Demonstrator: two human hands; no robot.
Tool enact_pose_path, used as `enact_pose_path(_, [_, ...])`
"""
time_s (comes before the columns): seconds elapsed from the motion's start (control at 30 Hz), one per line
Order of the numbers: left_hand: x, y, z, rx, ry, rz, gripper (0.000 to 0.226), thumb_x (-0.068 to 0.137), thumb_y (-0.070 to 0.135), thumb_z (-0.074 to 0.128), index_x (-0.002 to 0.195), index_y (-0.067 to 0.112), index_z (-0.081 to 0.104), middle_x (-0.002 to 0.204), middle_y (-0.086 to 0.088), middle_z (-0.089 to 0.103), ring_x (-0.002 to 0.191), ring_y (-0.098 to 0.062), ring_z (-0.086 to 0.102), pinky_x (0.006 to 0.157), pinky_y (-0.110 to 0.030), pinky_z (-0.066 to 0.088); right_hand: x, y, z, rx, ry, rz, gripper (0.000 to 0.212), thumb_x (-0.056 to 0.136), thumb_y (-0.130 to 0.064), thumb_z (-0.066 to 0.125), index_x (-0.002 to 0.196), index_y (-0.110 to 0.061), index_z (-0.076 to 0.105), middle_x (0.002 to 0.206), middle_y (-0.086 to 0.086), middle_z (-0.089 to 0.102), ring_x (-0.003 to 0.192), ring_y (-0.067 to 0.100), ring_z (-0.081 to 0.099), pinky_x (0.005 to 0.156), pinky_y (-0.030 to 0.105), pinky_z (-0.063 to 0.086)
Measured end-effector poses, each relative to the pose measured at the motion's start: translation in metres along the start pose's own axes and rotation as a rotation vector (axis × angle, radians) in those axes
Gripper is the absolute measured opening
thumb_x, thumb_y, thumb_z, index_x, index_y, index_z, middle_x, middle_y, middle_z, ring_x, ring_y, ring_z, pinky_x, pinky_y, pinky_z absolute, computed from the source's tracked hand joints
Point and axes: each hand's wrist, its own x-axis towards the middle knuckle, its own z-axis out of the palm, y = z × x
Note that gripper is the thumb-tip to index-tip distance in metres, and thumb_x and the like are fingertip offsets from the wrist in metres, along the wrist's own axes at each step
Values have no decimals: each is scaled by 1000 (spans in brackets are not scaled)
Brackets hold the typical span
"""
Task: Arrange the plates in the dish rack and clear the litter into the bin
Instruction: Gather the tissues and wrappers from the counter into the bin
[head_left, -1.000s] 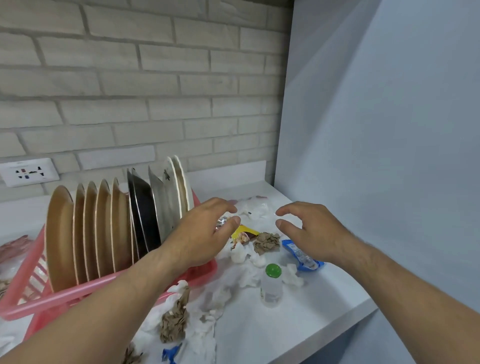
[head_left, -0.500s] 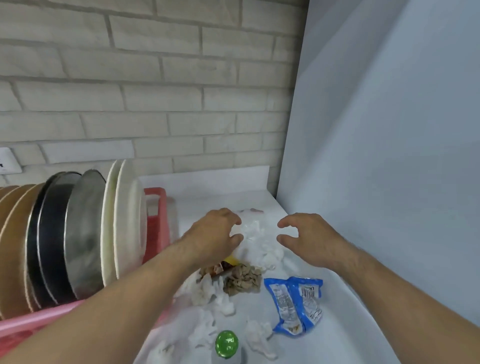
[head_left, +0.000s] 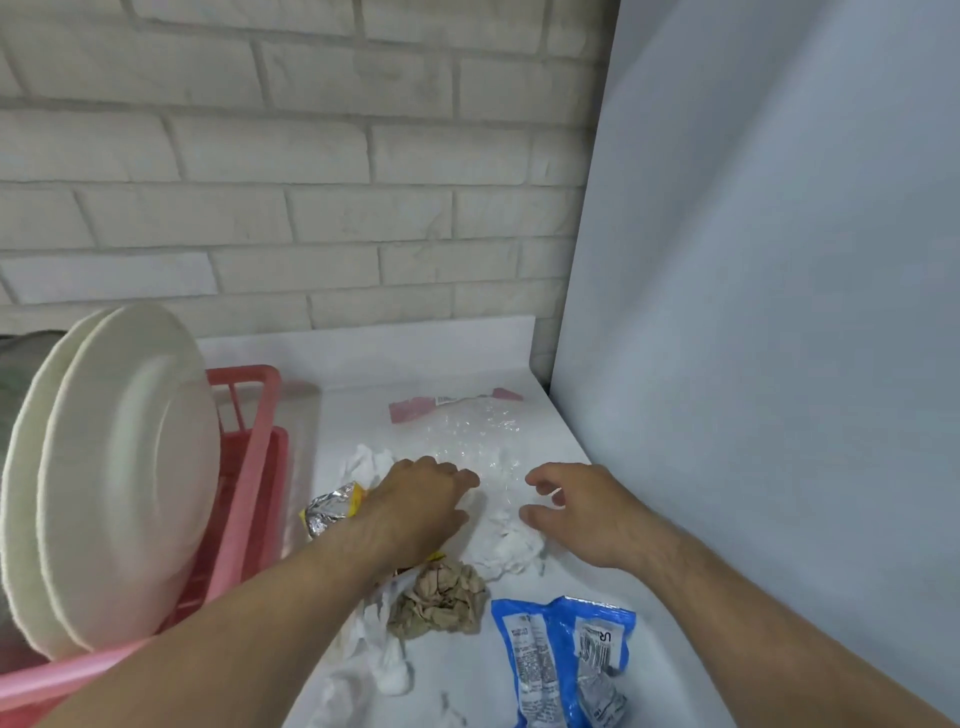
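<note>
Two white plates (head_left: 119, 467) stand upright in the pink dish rack (head_left: 249, 467) at the left. Litter lies on the white counter (head_left: 597, 582): a clear plastic bag with a red strip (head_left: 467, 426), white crumpled tissue (head_left: 511, 545), a brown paper ball (head_left: 441, 597), a blue wrapper (head_left: 561, 660) and a yellow foil wrapper (head_left: 332, 509). My left hand (head_left: 421, 504) and my right hand (head_left: 582, 509) hover low over the tissue and the near edge of the clear bag, fingers spread and curled, a small gap between them. Neither holds anything.
A brick wall rises behind the counter and a plain grey panel (head_left: 753, 312) closes the right side. More white tissue (head_left: 384, 660) lies near the front by my left forearm. The edge of a grey plate (head_left: 21, 364) shows behind the white ones.
The view has moved closer and to the right; most plates and the green-capped bottle have left the frame. Both hands have reached forward and lower, onto the tissue and clear bag.
</note>
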Motion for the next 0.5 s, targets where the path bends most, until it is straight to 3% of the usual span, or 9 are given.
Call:
enact_pose_path(0.07, [3,-3,1,-8,64,11,49,94,40,49,140,27,37,135,2,47,120,-19,42,100,-35,35,6,2,4,22,-13,-2,47,89,-45,62,132,-28,53,124,-11,56,107,7,55,92,25,45])
enact_pose_path(0.17, [10,-8,3,16,25,5,50,93,36,53,140,26,40,141,3,36,127,-20,36,102,-37,35,18,4,6,60,15,0,38,93,-42,56,129,-28,56,121,-10,58,103,7,58,90,25,48])
enact_pose_path(0.27, [14,-5,6,152,48,37,28,89,9,52,116,19,56,116,0,50,108,-22,48,83,-36,47,25,4,5,74,40,4,35,95,-38,53,126,-26,59,118,-10,60,101,8,59,90,26,49])
enact_pose_path(0.33, [15,-4,4,123,156,9,36,80,-6,50,108,16,54,109,-1,53,102,-22,50,75,-31,45,28,5,4,90,102,-6,32,95,-34,52,124,-24,60,116,-9,61,99,8,59,89,24,47])
enact_pose_path(0.43, [18,-9,-15,-43,359,-122,53,78,-10,47,124,16,45,122,-4,56,106,-26,55,76,-34,43,33,5,0,156,286,-12,26,95,-27,53,119,-22,64,112,-6,64,93,10,60,87,25,49])
enact_pose_path(0.5, [20,-18,-32,-77,510,-110,58,78,-9,50,128,20,42,119,-5,58,98,-30,58,73,-38,48,36,2,-4,219,371,-21,27,95,-25,54,120,-22,62,115,-5,63,94,12,59,85,27,49])
